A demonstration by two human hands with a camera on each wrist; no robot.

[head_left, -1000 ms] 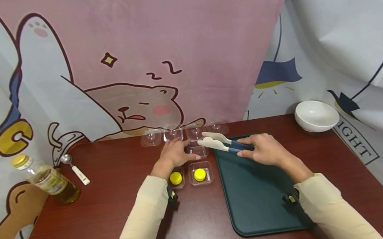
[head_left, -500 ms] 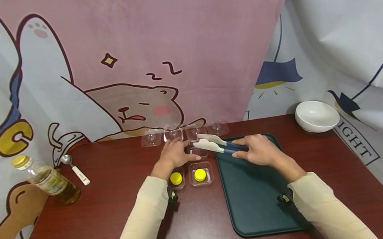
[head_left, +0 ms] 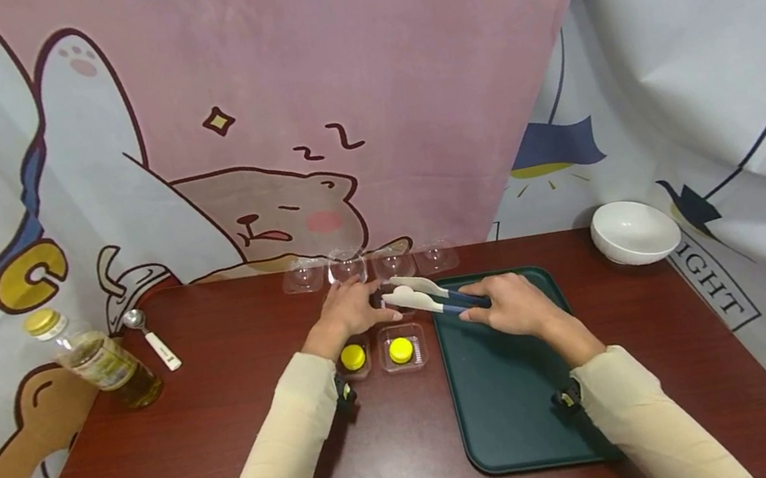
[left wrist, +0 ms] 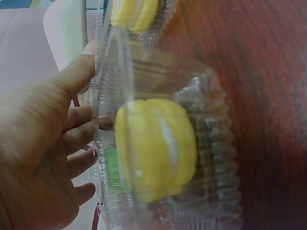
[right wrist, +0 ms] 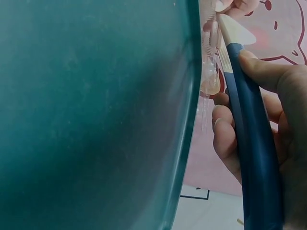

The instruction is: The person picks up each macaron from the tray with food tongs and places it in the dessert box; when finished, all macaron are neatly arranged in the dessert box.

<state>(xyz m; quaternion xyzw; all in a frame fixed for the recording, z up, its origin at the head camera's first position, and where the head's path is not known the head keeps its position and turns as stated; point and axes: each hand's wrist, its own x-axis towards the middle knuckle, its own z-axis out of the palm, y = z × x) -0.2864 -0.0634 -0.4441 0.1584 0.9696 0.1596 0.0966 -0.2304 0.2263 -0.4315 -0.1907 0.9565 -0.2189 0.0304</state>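
Observation:
My right hand (head_left: pixel 516 305) grips a pair of tongs (head_left: pixel 414 300) with blue handles and cream tips. The tips lie over a clear plastic box beside my left thumb; that box's contents are hidden in the head view. My left hand (head_left: pixel 348 311) spreads its thumb and fingers against the clear boxes. In the left wrist view, a yellow macaron (left wrist: pixel 156 148) sits in a near clear box (left wrist: pixel 225 158), with something green (left wrist: pixel 112 167) behind it. Two front boxes hold yellow macarons: one right (head_left: pixel 401 349), one left (head_left: pixel 353 356), the left partly covered by my wrist.
A dark green tray (head_left: pixel 527 418) lies under my right hand. Clear domed lids (head_left: pixel 435 256) line the table's back edge. A white bowl (head_left: pixel 634 231) stands back right. At left are an oil bottle (head_left: pixel 103 366) and a metal scoop (head_left: pixel 155 340) with a white handle.
My right hand has moved left with the tongs, bringing their tips over the box by my left thumb. My left hand has stayed in place.

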